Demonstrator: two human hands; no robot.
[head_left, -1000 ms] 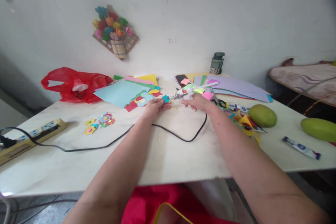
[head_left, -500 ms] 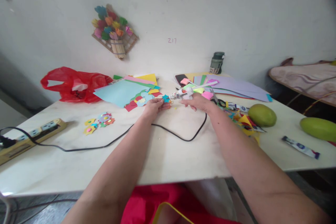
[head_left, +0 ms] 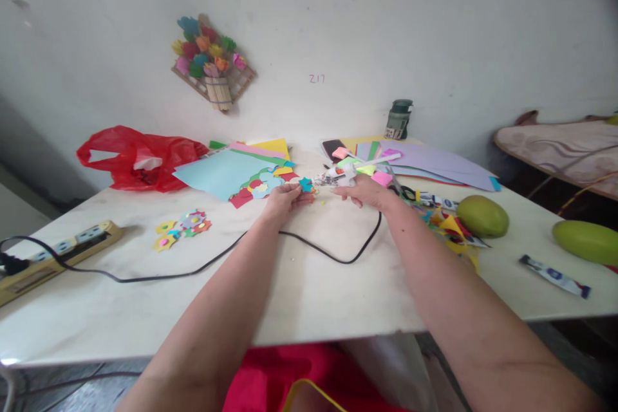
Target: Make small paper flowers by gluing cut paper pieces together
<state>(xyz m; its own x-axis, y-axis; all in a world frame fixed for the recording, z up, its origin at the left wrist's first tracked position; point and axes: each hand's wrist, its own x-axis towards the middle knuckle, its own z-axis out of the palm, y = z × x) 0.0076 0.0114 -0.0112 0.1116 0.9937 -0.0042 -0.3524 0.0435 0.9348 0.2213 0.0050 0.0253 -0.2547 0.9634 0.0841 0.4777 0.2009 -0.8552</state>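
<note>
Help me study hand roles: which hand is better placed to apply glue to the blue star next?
Probably the right hand: it holds the white glue gun, whose front end faces the blue star. The left hand is already occupied holding that star.

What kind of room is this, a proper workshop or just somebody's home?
Probably a home craft spot rather than a workshop: coloured paper sheets and cut-paper flowers share the table with green fruit, and a bouquet ornament hangs on the wall.
</note>
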